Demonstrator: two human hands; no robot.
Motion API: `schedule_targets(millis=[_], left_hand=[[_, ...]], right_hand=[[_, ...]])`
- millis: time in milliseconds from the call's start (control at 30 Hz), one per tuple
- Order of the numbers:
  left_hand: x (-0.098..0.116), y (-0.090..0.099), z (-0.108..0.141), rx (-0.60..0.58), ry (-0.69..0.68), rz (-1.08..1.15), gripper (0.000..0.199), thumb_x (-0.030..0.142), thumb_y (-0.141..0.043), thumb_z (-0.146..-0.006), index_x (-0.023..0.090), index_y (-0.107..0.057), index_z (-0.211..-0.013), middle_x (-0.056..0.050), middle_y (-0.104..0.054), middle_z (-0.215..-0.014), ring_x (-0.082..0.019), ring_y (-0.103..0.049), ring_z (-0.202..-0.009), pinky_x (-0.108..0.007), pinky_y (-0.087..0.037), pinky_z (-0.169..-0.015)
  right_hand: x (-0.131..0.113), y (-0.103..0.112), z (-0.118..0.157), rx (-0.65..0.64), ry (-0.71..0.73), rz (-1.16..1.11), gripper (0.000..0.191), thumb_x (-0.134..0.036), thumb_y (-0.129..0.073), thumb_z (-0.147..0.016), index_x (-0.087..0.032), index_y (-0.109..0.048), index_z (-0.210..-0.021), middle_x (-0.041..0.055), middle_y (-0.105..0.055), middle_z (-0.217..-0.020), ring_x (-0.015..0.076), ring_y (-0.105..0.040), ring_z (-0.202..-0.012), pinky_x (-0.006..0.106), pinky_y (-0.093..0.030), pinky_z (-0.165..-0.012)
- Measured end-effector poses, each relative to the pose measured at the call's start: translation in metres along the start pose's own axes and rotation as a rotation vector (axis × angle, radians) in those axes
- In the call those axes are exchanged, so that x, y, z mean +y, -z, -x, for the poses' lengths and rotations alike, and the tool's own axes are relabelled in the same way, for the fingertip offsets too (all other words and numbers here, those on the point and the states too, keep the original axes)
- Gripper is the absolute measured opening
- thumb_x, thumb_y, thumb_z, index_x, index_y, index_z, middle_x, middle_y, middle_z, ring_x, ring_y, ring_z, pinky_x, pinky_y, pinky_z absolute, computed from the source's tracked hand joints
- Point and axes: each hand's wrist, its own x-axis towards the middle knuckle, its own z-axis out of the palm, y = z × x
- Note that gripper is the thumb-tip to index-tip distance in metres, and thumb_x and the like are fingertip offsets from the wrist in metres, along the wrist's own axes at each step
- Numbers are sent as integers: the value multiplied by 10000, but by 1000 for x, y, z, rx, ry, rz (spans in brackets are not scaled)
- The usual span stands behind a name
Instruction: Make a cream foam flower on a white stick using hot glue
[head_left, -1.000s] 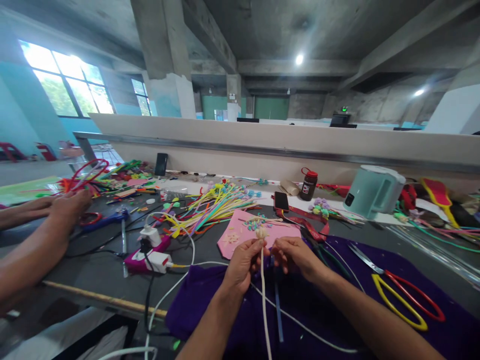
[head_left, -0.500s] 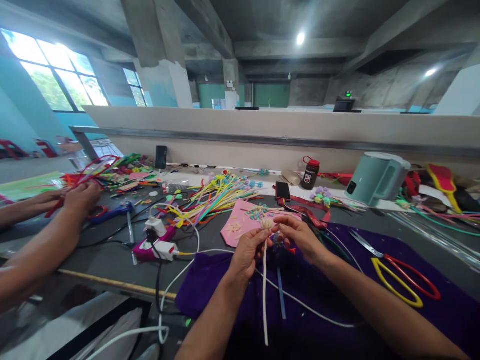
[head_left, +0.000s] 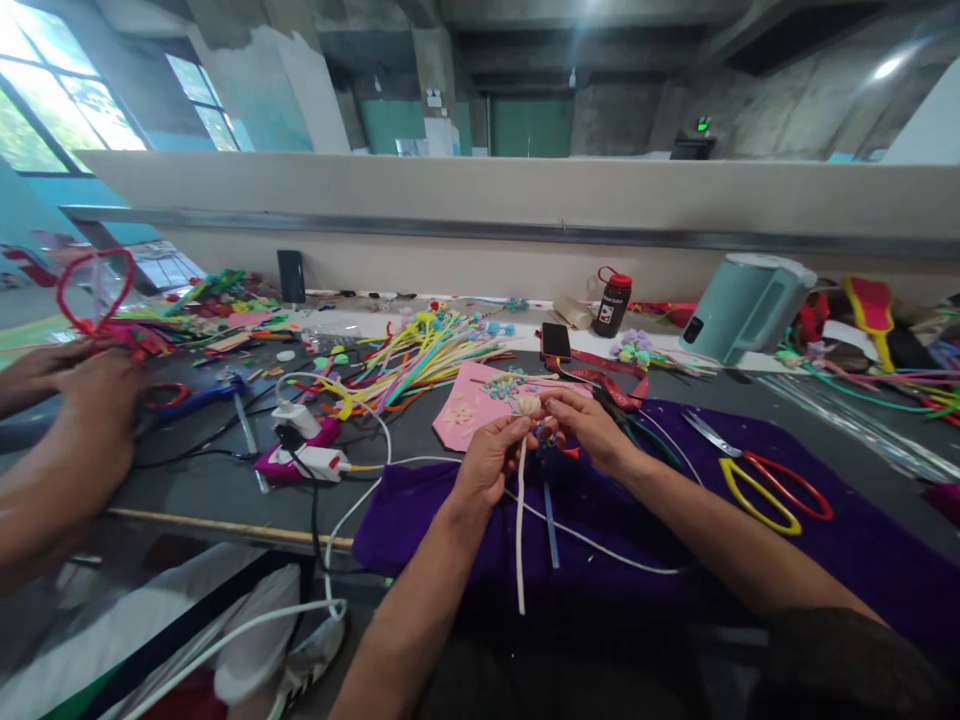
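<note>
My left hand point(head_left: 489, 462) pinches a cream flower point(head_left: 528, 404) just below its head. From it a long cream chenille stem point(head_left: 520, 540) hangs straight down. My right hand point(head_left: 589, 428) has thumb and forefinger closed at the flower's right side; the exact contact between the fingers is hidden. Behind and below my hands, a translucent stick point(head_left: 551, 530) slants down from a dark blue object mostly covered by my fingers. Just beyond the flower lies a pink sheet point(head_left: 459, 430) bearing small pale pieces and little teal-and-purple flowers point(head_left: 504, 385).
Open scissors point(head_left: 744, 455) lie on purple cloth point(head_left: 420, 510) to the right. Colourful chenille stems point(head_left: 427, 350), a power strip point(head_left: 300, 465) with cables, a phone point(head_left: 556, 341), a bottle point(head_left: 612, 302) and a kettle point(head_left: 746, 310) surround the work. At left, another person's hands point(head_left: 101, 385) hold red stems.
The view has tilted down and shifted slightly. My hands keep their hold on the flower with little visible movement. The other person's red loop now stands more upright.
</note>
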Motion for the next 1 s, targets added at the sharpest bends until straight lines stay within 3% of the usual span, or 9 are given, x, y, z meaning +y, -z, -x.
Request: schedule_targets(millis=[233, 467, 633, 800, 1000], left_hand=[[-4, 2, -3, -73, 22, -16, 266, 368, -666, -663, 120, -583, -610, 26, -528, -475, -23, -356, -343, -188, -156, -348], [-6, 0, -3, -63, 45, 62, 235, 310, -698, -632, 113, -623, -736, 22, -555, -500, -30, -403, -366, -170, -195, -357], [-6, 1, -3, -69, 37, 16, 264, 352, -678, -652, 108, -607, -722, 23, -545, -484, -24, -371, -338, -171, -178, -340], [-9, 3, -4, -81, 26, -13, 256, 360, -660, -677, 116, -588, -702, 31, -527, -471, -23, -352, -330, -168, -171, -334], [-11, 4, -5, -83, 34, -15, 260, 363, -665, -667, 118, -591, -709, 31, -519, -461, -24, -342, -328, -171, -182, -335]], right_hand=[[-12, -1, 1, -16, 26, 26, 353, -395, -597, -749, -187, -599, -1034, -6, -611, -697, 86, -539, -547, 188, -384, -462], [-15, 7, -1, -10, 161, 112, 302, -332, -606, -739, -215, -639, -1015, 27, -622, -1017, 126, -558, -761, 202, -402, -532], [-13, 8, -4, 37, 253, 190, 240, -314, -611, -742, -214, -669, -952, 24, -645, -1002, 142, -556, -805, 230, -406, -605], [-11, 9, -6, -7, 312, 235, 249, -313, -595, -767, -216, -663, -986, 36, -628, -1050, 176, -555, -902, 281, -422, -724], [-12, 8, -7, -93, 273, 186, 255, -299, -596, -759, -231, -661, -996, 35, -606, -1093, 185, -539, -960, 297, -418, -772]])
